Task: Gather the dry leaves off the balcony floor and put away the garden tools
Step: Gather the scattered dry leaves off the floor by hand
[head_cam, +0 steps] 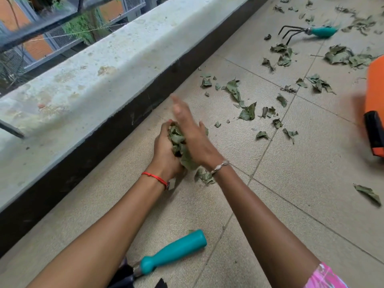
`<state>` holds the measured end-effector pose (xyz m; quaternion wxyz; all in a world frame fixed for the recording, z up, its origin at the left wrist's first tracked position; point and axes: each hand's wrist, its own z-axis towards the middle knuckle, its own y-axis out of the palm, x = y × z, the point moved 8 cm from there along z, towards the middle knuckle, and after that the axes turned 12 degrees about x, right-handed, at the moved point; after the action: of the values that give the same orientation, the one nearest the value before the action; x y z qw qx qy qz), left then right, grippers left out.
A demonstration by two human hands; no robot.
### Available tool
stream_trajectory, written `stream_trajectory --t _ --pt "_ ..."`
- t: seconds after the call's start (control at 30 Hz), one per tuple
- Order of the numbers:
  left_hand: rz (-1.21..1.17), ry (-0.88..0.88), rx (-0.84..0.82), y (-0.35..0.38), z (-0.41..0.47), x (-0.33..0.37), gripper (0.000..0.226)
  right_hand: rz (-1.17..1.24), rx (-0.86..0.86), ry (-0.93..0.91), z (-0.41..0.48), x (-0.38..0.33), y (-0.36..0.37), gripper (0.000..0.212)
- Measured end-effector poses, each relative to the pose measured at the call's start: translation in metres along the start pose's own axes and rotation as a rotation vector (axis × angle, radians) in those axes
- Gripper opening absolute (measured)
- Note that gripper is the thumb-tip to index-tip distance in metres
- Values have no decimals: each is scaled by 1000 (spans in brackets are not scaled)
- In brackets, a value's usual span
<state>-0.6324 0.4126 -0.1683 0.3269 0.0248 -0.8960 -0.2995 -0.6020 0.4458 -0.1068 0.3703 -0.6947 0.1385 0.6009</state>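
A bunch of dry green leaves (pixel 178 144) is pressed between both hands just above the tiled floor. My left hand (pixel 165 151) cups the bunch from the left, fingers curled round it. My right hand (pixel 193 134) lies flat against the bunch from the right, fingers straight and pointing away. A few leaves (pixel 204 176) lie under my right wrist. More dry leaves (pixel 247 110) are scattered over the tiles ahead and to the right. A teal-handled tool (pixel 173 251) lies on the floor between my forearms. A teal-handled hand rake (pixel 307 31) lies at the far right.
A low concrete parapet (pixel 104 65) with a dark base runs along the left side. An orange and black object (pixel 375 113) stands at the right edge. Beige floor tiles (pixel 311 183) stretch to the right, with one leaf (pixel 366 193) lying there.
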Motion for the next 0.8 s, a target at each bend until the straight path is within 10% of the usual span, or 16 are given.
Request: stream_trajectory --t 0.13,0.27,0.43,0.8 --pt "-87 -119 38 -17 18 9 28 -174 243 42 14 31 -55 61" --pt "-107 -74 -39 -11 8 21 53 -575 50 -68 7 64 -47 60" --pt "-134 -93 -89 -8 4 23 53 -398 -148 -130 -39 54 -35 59" --pt "-126 -59 -105 -8 4 27 58 -847 34 -272 -49 53 -13 89"
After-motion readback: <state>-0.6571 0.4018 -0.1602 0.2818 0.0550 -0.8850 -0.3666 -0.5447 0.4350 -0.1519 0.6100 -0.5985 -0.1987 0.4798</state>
